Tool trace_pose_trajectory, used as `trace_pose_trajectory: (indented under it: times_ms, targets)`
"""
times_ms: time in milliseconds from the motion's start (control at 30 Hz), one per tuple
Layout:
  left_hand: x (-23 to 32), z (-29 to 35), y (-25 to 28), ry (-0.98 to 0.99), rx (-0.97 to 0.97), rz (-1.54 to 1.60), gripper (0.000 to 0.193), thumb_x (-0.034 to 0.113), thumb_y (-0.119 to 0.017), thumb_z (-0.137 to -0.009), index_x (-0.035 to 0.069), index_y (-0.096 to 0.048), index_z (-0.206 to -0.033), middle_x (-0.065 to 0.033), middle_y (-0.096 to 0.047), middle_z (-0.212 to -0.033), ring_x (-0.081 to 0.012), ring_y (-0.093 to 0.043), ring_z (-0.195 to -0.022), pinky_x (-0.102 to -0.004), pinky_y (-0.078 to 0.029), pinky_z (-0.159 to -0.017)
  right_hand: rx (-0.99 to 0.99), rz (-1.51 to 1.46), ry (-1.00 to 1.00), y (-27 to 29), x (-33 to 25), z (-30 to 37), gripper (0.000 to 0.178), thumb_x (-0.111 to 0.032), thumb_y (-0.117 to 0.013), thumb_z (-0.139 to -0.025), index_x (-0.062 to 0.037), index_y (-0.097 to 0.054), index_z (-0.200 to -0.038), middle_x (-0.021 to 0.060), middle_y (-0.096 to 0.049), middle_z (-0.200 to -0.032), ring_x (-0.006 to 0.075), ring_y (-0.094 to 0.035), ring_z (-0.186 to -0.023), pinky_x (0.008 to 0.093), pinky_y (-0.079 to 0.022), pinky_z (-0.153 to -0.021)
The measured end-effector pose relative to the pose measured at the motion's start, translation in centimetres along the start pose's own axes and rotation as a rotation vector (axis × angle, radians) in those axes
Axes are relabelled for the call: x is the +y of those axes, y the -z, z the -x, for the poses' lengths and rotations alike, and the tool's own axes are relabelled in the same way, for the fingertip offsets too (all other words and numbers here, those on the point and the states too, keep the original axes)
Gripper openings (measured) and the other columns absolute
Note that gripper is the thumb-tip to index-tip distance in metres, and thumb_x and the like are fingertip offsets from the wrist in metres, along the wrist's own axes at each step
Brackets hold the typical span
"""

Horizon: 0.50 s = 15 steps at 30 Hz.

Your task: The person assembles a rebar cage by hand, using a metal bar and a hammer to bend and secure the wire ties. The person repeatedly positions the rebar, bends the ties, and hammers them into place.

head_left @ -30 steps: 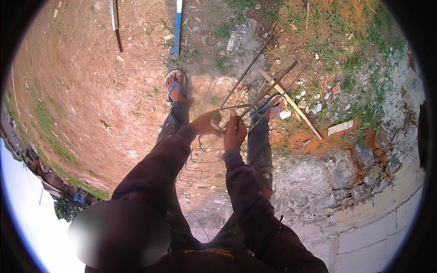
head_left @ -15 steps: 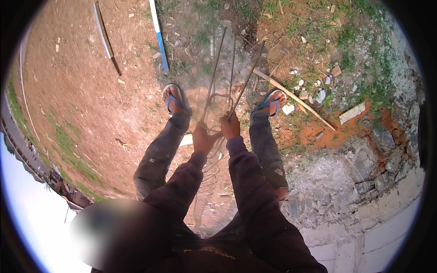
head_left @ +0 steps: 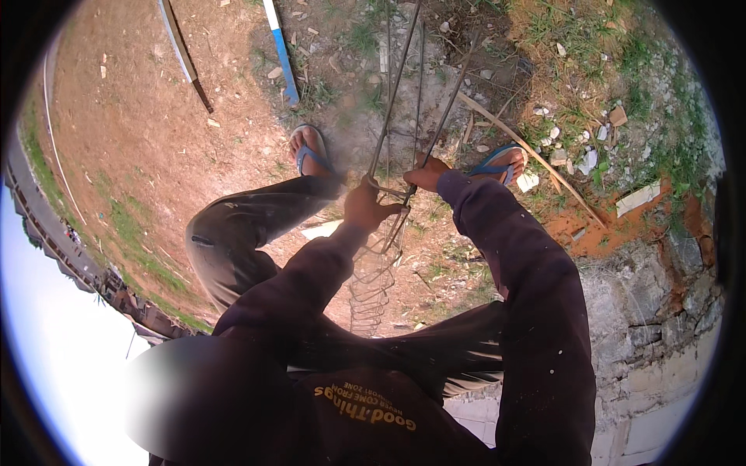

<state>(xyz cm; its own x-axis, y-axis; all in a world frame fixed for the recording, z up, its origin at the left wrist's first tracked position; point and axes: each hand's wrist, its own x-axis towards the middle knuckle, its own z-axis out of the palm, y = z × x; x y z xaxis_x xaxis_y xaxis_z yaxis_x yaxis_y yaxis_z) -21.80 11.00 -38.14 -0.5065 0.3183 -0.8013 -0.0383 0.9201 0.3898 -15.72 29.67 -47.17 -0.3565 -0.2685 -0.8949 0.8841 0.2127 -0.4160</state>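
Long thin steel rods [head_left: 398, 70] run away from me between my feet, joined near my hands by a bent wire stirrup. My left hand [head_left: 365, 205] is closed round the left rod where the stirrup crosses it, its thumb reaching to the right. The fingers of my right hand [head_left: 427, 172] are closed on the right rod, beside the stirrup's right end. Below the hands, a row of bent wire stirrups [head_left: 371, 299] hangs or lies along the rods toward my body. My grip hides part of the rods.
My sandalled feet stand on either side of the rods. A wooden stick [head_left: 536, 159] lies by the right foot. Farther off are a blue and white strip [head_left: 284, 66] and a narrow plank [head_left: 183, 54]. A rough stone and block wall [head_left: 622, 349] rises at right.
I have sunk lower, with my knees bent wider. My right hand has shifted right and away, the left slightly right and away, and the rods now reach farther toward the top.
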Motion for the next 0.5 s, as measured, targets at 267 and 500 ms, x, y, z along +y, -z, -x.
trace_pose_trajectory:
  times_ms: [267, 500]
  targets:
    - [2.8, 0.9, -5.8, -0.002, -0.103, 0.079, 0.064, 0.046, -0.081, -0.074, 0.002, -0.045, -0.103, -0.011, -0.057, -0.068, -0.0313, -0.061, -0.061, -0.0406, -0.048, -0.058, -0.294, -0.346, 0.288, 3.3, 8.4, -0.8, 0.065, -0.016, -0.063, -0.074, 0.0053, -0.043, -0.132, 0.0171, -0.057, -0.117, 0.021, -0.052, -0.103, 0.034, -0.043, -0.087]
    - [2.5, 0.5, -8.1, -0.101, -0.119, 0.411, 0.032, 0.023, -0.065, -0.091, -0.004, -0.049, -0.099, -0.0143, -0.057, -0.062, -0.0326, -0.058, -0.052, -0.0425, -0.044, -0.051, -0.424, -0.462, 0.286, 5.5, 8.1, 0.9, 0.078, 0.0, -0.058, -0.079, 0.0053, -0.02, -0.147, 0.0188, -0.035, -0.148, 0.0198, -0.029, -0.138, 0.0321, -0.032, -0.105]
